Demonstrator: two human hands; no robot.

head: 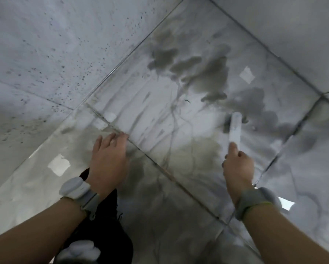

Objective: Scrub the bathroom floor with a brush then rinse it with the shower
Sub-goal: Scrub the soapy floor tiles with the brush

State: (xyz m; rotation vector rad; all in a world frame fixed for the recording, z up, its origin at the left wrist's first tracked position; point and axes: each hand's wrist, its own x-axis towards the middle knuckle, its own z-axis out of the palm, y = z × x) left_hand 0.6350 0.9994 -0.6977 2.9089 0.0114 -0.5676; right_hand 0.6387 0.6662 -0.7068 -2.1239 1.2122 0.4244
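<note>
Midway through scrubbing, by the look of it. Right hand (237,164) curled round the white handle of the brush (235,128), head down on the floor (159,121) beside a grey, dirty wet patch (203,73). Left hand (108,157) spread, fingers relaxed, holding nothing, low over a grout line; touching or not, cannot tell. Murky smears across the marbled tiles, dark specks on the wall (45,54). Rinsing not yet begun; no shower in view.
</note>
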